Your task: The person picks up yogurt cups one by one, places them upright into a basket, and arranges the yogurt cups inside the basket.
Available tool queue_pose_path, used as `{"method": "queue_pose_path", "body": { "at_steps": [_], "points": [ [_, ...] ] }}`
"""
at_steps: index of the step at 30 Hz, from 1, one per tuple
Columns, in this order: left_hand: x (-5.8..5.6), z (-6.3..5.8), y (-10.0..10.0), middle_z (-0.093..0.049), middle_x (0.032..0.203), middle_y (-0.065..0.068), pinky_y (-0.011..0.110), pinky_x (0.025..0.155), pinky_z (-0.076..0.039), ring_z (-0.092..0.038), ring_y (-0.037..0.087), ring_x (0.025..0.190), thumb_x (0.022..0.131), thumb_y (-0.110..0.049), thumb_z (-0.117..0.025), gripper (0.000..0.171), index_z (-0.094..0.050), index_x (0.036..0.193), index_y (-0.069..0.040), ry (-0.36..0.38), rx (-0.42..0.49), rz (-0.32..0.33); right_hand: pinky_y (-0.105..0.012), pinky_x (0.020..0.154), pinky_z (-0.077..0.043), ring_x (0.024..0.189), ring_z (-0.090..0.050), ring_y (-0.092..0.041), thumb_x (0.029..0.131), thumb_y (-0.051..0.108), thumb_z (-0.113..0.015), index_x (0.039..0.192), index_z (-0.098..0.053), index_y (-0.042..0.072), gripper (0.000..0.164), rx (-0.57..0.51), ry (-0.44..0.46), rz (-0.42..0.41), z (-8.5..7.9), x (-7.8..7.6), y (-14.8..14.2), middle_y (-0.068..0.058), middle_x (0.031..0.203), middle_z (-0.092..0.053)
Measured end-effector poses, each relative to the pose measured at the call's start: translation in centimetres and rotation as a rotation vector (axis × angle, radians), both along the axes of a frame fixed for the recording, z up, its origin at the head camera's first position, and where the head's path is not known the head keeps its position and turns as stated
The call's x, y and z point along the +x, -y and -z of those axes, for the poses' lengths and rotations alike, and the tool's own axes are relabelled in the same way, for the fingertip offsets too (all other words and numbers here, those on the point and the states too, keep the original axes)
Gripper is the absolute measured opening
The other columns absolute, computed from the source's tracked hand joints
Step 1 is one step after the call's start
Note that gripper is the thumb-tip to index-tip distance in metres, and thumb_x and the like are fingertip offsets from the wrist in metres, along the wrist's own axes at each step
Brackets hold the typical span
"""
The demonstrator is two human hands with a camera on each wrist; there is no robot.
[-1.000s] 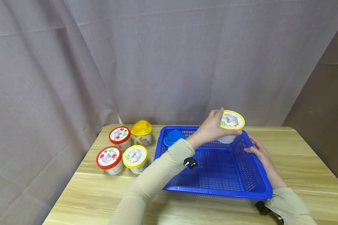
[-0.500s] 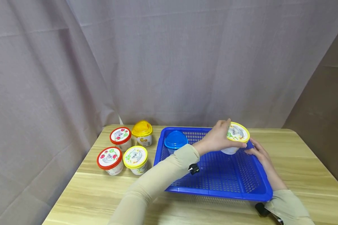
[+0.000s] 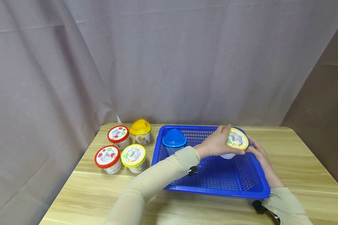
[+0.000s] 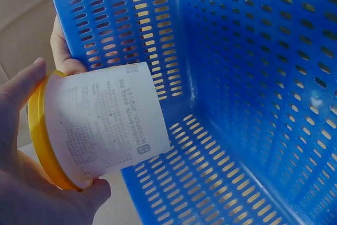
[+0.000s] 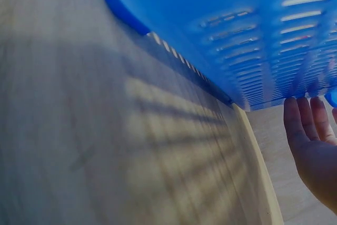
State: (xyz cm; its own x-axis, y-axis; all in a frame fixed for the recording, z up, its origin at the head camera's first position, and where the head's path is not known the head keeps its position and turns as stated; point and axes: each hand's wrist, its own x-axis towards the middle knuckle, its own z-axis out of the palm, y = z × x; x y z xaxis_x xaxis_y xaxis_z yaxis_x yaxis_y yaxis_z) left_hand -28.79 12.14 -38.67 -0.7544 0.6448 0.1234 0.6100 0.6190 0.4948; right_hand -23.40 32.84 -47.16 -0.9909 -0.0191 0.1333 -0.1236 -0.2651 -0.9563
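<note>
My left hand [image 3: 215, 144] holds a white paper tub [image 3: 238, 139] by its yellow lid, over the far right corner of the blue plastic basket [image 3: 208, 191]. Seen from the left wrist, the tub [image 4: 105, 119] reaches in past the basket's perforated wall, thumb and fingers round the lid. My right hand [image 3: 260, 154] grips the basket's right rim, thumb over the edge. In the right wrist view its fingers [image 5: 308, 117] lie along the outside of the wall. A container with a blue domed lid [image 3: 174, 139] stands in the basket's far left corner.
Left of the basket on the wooden table [image 3: 81, 193] stand two red-lidded tubs [image 3: 118, 134], a yellow-lidded tub [image 3: 133, 155] and a container with a yellow domed lid [image 3: 140, 127]. A grey curtain [image 3: 169, 62] hangs behind the table.
My left hand has lowered the yellow-lidded tub and carried it slightly right, into the basket's far right corner. The right hand keeps its grip on the rim.
</note>
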Motion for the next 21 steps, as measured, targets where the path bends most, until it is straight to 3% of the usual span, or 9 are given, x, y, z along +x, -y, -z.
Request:
{"method": "queue_pose_path", "body": {
  "at_steps": [14,21],
  "points": [
    [0.0,0.9,-0.1,-0.038,0.152,0.005,0.024,0.096,-0.049,-0.053,0.013,0.123,0.075,-0.07,-0.076,0.117,-0.022,0.16,-0.009,-0.07,-0.049,-0.039,-0.021,0.076,-0.056,0.092,-0.067,-0.006,0.098,-0.011,-0.033,0.123,-0.066,0.036,0.063,-0.113,-0.022,-0.013,-0.2,-0.4,0.1,0.013,0.112,-0.069],
    [0.2,1.1,0.2,-0.038,0.152,0.007,0.024,0.098,-0.048,-0.053,0.014,0.125,0.077,-0.071,-0.073,0.117,-0.021,0.16,-0.007,-0.058,-0.069,-0.051,-0.023,0.076,-0.057,0.092,-0.067,-0.006,0.1,-0.006,-0.037,0.126,-0.059,0.038,0.055,-0.054,0.031,0.01,-0.2,-0.1,0.0,0.019,0.112,-0.067]
  ]
}}
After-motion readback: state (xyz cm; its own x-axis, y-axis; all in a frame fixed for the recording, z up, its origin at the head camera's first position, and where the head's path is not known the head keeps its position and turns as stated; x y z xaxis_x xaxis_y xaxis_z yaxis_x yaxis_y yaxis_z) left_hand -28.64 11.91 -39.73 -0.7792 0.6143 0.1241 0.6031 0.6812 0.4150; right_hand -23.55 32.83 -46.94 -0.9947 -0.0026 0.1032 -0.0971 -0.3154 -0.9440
